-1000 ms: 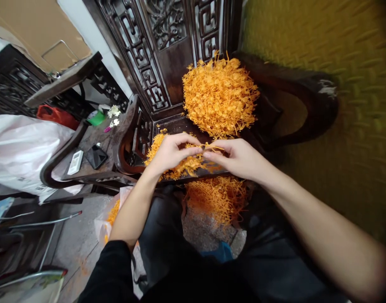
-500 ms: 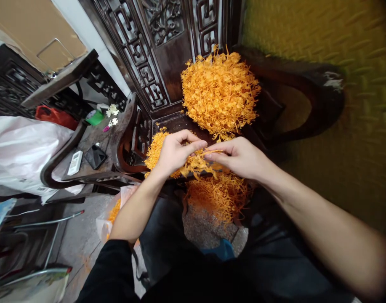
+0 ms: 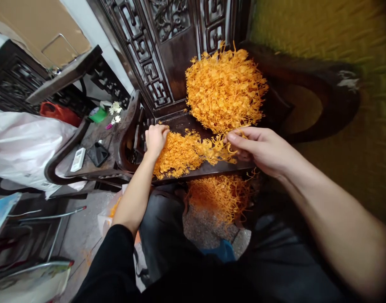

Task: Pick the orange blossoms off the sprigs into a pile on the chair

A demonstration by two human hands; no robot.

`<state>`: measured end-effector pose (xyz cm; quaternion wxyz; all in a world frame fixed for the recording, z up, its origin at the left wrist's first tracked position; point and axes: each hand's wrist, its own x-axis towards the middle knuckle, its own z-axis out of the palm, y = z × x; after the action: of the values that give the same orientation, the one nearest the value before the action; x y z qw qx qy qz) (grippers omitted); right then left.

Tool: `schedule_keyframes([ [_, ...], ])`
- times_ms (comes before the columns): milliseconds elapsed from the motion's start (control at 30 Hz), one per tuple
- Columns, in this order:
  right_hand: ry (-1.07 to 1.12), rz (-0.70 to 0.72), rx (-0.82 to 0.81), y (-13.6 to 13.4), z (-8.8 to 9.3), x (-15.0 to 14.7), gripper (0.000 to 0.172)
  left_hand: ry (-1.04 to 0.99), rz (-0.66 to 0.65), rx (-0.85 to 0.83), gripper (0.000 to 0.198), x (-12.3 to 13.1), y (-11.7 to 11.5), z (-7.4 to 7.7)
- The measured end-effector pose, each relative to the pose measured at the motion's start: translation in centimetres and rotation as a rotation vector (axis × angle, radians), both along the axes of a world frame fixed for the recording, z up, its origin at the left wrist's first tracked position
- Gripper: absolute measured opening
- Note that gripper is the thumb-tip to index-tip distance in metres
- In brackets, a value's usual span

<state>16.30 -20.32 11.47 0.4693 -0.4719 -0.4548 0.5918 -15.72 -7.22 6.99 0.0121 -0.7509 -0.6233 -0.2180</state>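
My left hand (image 3: 156, 141) is at the left end of a flat pile of small orange plastic flower pieces (image 3: 177, 155), its fingers curled down; what they hold, if anything, is hidden. At the right end of the bench seat, my right hand (image 3: 256, 145) pinches an orange plastic flower stem (image 3: 242, 133) between thumb and fingers. Just left of those fingertips lie looser, paler orange pieces (image 3: 214, 151). Behind the hands stands a large rounded heap of orange plastic flowers (image 3: 226, 90). Below the seat edge, between my knees, is a tangle of thin orange stems (image 3: 219, 198).
The dark carved wooden bench (image 3: 180, 67) has a curved armrest (image 3: 325, 88) on the right. On a side table at left are a white remote (image 3: 78, 160), a black object (image 3: 98, 154) and a green tape roll (image 3: 98, 114). A white plastic bag (image 3: 25, 143) bulges beyond.
My hands were together over the pile, fingertips nearly meeting on orange pieces. Now they are apart: the left has moved left to the pile's end, the right slightly right and up.
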Motion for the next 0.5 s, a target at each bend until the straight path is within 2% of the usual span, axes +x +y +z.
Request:
schedule_keyframes([
  [67,-0.016,0.016,0.014,0.1,0.0,0.0,0.049,0.099,0.024,0.007,0.022,0.6,-0.3,0.5],
  [133,-0.065,0.016,0.027,0.1,0.0,-0.1,0.050,0.027,-0.034,0.050,0.031,1.6,-1.2,1.8],
  [200,-0.131,0.032,0.043,0.1,-0.1,-0.2,0.050,-0.166,-0.243,0.071,0.041,3.3,-3.0,3.5],
  [267,-0.199,0.073,0.086,0.2,-0.2,-0.4,0.049,-0.337,-0.532,-0.006,0.052,5.4,-5.4,5.1],
  [300,-0.234,0.085,0.133,0.3,-0.2,-0.6,0.048,-0.326,-0.655,-0.062,0.056,6.5,-6.6,5.7],
  [333,-0.267,0.085,0.193,0.4,-0.2,-0.8,0.047,-0.275,-0.712,-0.091,0.062,7.4,-7.7,6.3],
  [367,-0.299,0.074,0.251,0.4,-0.2,-1.0,0.047,-0.225,-0.718,-0.108,0.062,8.2,-8.5,6.7],
  [433,-0.353,0.054,0.316,0.3,0.1,-1.3,0.047,-0.180,-0.695,-0.130,0.049,9.1,-9.4,7.2],
  [500,-0.380,0.055,0.307,0.0,0.4,-1.5,0.049,-0.249,-0.683,-0.154,0.036,9.3,-9.6,7.4],
])
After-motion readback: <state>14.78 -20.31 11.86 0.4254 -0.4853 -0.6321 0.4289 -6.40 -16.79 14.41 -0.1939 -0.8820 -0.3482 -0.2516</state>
